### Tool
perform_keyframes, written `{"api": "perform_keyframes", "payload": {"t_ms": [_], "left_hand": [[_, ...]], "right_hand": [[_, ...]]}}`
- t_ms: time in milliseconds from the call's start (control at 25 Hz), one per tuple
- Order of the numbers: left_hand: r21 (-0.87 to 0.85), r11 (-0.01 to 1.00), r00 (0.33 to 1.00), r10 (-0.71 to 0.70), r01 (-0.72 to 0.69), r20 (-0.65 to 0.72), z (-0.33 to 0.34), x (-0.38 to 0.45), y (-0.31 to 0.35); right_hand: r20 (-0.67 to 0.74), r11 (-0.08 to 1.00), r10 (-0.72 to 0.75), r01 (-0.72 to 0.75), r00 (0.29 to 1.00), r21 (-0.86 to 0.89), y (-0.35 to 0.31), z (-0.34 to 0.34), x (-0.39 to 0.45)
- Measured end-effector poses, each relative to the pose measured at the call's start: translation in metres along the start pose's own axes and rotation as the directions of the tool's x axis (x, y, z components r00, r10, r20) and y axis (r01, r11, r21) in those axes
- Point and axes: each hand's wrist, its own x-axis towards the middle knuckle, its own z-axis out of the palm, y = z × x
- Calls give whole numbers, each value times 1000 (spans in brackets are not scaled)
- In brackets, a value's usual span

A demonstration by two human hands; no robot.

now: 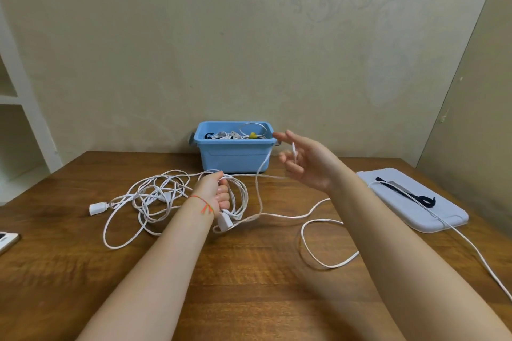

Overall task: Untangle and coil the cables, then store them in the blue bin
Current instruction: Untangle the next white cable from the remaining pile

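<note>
Two hands: both raised over the surface [249, 271].
Left hand [214, 192]: fist closed around several loops of the white cable [155, 194], near the middle of the surface.
Right hand [303, 159]: fingers spread, one strand of the cable running between them, just beside the bin.
Cable: loose tangle toward the left edge; one run trails off the right edge.
Blue bin [234, 153]: back edge, centre; coiled cables inside.
Lid [415, 202]: right edge, lying flat.
</note>
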Motion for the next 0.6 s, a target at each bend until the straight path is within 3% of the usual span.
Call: {"api": "perform_keyframes", "payload": {"t_ms": [80,160,240,320,400,440,480,520,560,600], "left_hand": [[-24,1000,999,-6,6,-35,-11,4,1],[-21,999,995,-35,33,-94,-22,8,-1],[-38,998,988,-53,48,-146,-31,12,-4],[-98,993,978,-86,68,-190,-39,15,-6],[-139,988,968,-102,71,-230,-43,13,-6],[-138,989,966,-93,61,-240,-41,10,-6],[-120,992,966,-76,48,-245,-39,9,-5],[-85,996,968,-56,36,-244,-36,7,-5],[-33,999,973,-34,27,-229,-34,6,-5],[28,999,982,-16,22,-191,-31,5,-4]], "right_hand": [[-80,951,-91,111,993,288,-13,-9,0],[-108,900,-144,176,984,399,-26,-24,-4],[12,932,-170,157,985,328,-35,-34,-12],[0,940,-199,191,980,284,-46,-41,-15],[-266,953,-156,216,951,213,-51,-50,-7],[-414,989,-114,144,903,42,-49,-58,0],[-539,966,-95,-54,837,-254,-42,-68,6],[-611,778,-90,-328,786,-536,-31,-78,10],[-643,491,-79,-532,762,-690,-20,-86,12],[-656,230,-88,-626,749,-745,-12,-92,12]]}}
